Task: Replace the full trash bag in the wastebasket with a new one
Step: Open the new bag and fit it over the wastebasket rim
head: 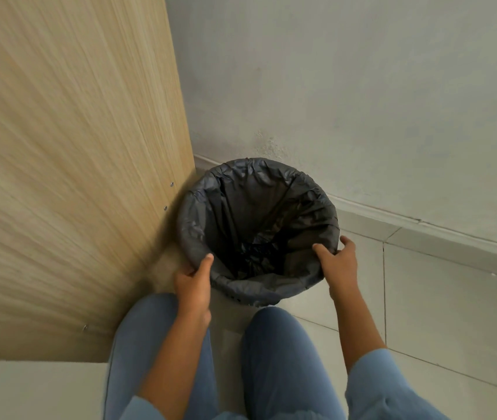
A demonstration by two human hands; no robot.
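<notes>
A: Where does the wastebasket (286, 294) stand?

B: On the tiled floor (441, 298), in the far corner between the wooden panel (68, 177) on the left and the grey wall (362, 86). A black trash bag (256, 213) lines it, folded over the rim.

A: And the hands?

B: The left hand (194, 281) grips the near-left rim, thumb inside, fingers curled outside over the bag. The right hand (339, 262) clasps the near-right rim the same way.

A: Anything inside?

B: Too dark to tell.
</notes>
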